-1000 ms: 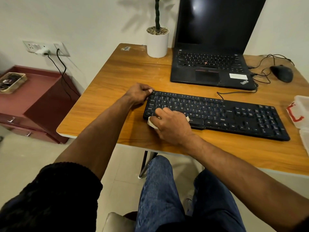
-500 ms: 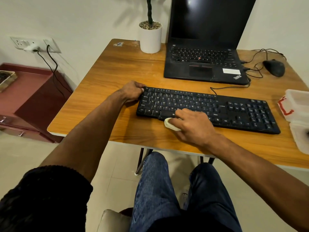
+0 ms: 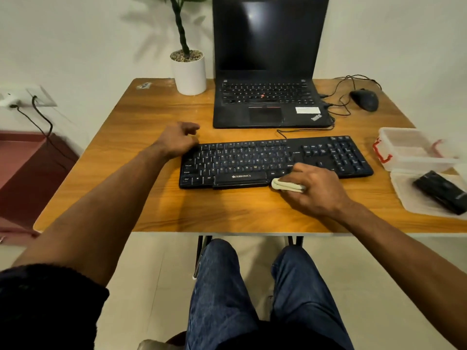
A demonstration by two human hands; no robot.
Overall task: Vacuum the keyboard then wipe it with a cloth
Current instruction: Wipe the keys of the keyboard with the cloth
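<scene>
your right hand is curled round a folded pale cloth, pressing it at the front edge of the black keyboard, just to the 3 o'clock side of the space bar. the keyboard lies across the middle of the wooden table, directly at 6 o'clock from the laptop. your left hand sits at the keyboard's 10 o'clock corner with the fingers loosely bent and holding nothing; whether it actually touches the corner i cannot tell, and that is the first risk: if it is not bracing, a firm sideways stroke toward 3 o'clock will likely slide the whole board along the smooth wood. it would then run toward the clear plastic box and the lid carrying a dark device, which may be the vacuum, both lying close to the table's 3 o'clock edge and easy to nudge off. the keyboard cable loops from its back edge toward the laptop, so a shove could tug that plug. the cloth is bunched thick, so it may ride over the key tops and miss the gaps, or catch a keycap edge and lift it. the number pad at 3 o'clock looks not yet covered, so stopping here would probably leave the wiping half done.
</scene>
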